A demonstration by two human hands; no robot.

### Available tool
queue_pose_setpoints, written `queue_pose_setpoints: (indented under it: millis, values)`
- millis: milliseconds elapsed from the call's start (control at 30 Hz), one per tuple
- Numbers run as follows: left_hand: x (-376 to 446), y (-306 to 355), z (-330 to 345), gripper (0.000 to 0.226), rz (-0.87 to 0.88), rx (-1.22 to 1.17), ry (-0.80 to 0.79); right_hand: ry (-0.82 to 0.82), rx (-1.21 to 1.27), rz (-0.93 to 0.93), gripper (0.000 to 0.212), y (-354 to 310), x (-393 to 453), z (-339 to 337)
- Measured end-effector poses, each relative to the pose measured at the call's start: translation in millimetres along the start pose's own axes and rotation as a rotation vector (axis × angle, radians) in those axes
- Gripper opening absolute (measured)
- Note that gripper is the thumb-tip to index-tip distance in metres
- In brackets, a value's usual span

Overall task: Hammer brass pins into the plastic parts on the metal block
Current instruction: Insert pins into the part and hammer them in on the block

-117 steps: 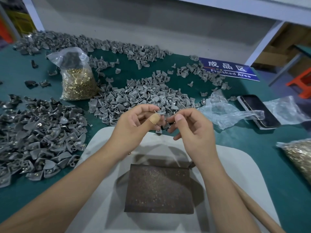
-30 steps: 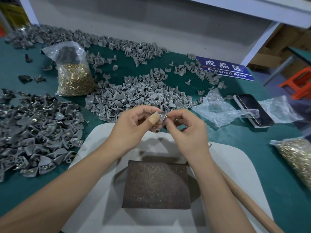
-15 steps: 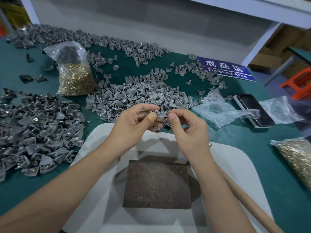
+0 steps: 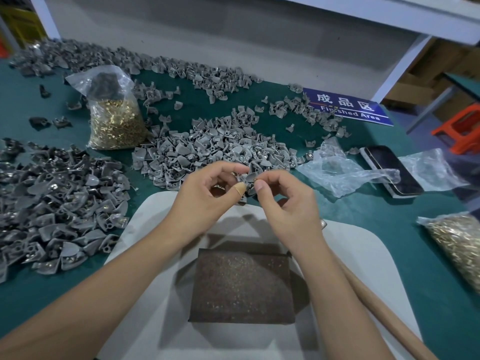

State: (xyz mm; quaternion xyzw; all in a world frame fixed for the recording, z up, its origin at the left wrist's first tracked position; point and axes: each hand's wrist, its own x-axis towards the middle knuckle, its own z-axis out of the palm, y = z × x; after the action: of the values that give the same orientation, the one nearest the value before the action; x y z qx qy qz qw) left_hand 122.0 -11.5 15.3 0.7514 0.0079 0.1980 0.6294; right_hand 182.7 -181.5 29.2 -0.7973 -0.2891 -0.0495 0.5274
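While the block (image 4: 241, 284) is lying bare below the fingers, the left hand (image 4: 205, 196) is pinching a grey part (image 4: 246, 176) and the right hand (image 4: 283, 201) is pinching a pin (image 4: 255, 180) against it; hammering is still ahead. Since a second ago, the hands are sitting slightly lower, grips unchanged.

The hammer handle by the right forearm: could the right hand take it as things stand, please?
Probably not straight away: the right hand is pinching a brass pin, though the hammer handle lies uncovered beside it.
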Motion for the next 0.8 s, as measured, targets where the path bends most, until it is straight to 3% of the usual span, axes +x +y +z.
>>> queue_pose_setpoints:
  millis: [300, 600, 800]
  values:
    - [-0.3, 2.7, 0.5, 0.021, -0.010, -0.016, -0.007, -0.016, -0.005, -0.015, 0.035, -2.0, -1.7, 0.1]
    - [1.4, -0.8, 0.6, 0.021, -0.012, -0.081, -0.002, 0.107, -0.010, -0.064, 0.008, -3.9, 1.1, -1.1]
    - [2.0, -3.4, 1.5, 0.019, -0.014, -0.070, -0.024, 0.119, 0.042, -0.005, 0.013, -3.7, 0.5, -0.5]
